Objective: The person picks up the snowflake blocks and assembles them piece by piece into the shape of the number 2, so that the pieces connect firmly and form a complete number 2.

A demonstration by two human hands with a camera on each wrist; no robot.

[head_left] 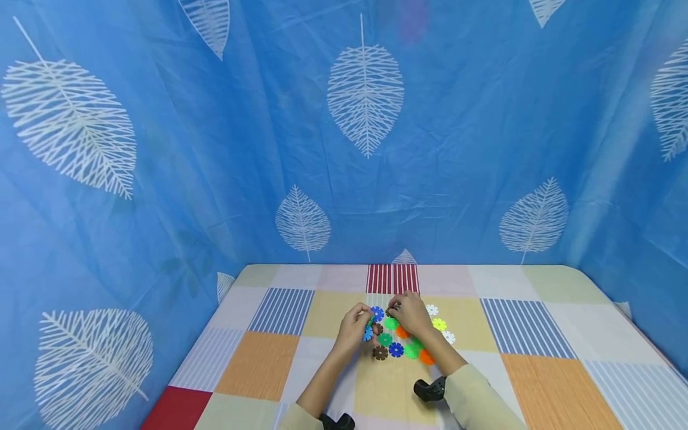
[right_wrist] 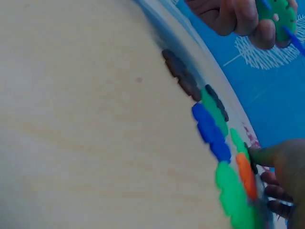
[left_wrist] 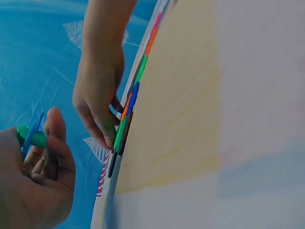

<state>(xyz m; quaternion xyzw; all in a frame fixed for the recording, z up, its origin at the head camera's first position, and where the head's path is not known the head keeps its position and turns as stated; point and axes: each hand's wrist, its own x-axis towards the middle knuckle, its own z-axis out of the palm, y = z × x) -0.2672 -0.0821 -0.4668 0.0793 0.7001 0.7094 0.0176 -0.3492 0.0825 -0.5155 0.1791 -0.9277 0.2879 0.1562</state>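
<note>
My left hand (head_left: 352,329) is raised over the left side of a group of notched plastic flower discs. It pinches a green disc (right_wrist: 285,18) joined to a blue disc (head_left: 368,333), which stands at an angle to it. Farther right, my right hand (head_left: 411,314) reaches down at the far side of the group. Its thumb and fingertips pinch the edge of a dark brown disc (right_wrist: 253,161) at the table, partly hidden by the fingers. An orange disc (right_wrist: 246,174) and green ones lie right beside these fingers.
Several loose discs lie flat nearby: a dark blue disc (head_left: 396,349), a brown disc (head_left: 380,353), a yellow disc (head_left: 439,324) and a white disc (head_left: 432,310). A patchwork cloth (head_left: 258,364) covers the table. Blue leaf-print curtains (head_left: 430,203) hang behind it and at both sides.
</note>
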